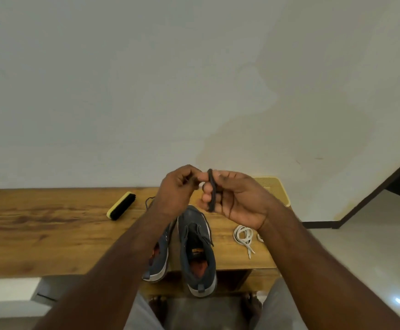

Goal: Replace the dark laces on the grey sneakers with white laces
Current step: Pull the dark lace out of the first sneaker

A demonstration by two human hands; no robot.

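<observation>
Up above the sneakers, my right hand has the dark lace wound round its fingers while my left hand pinches the lace's end.

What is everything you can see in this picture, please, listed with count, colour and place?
sneakers: two, grey, side by side on the bench, heels at its near edge
dark lace: one, wound around the right hand's fingers
white laces: one coil on the bench right of the sneakers, another mostly hidden behind the right wrist
brush: one, black and yellow, on the bench, left
bench: one, brown wood, against the wall
mat: one, yellow, bench's far right end
hands: left pinches the lace end; right holds the coil
</observation>
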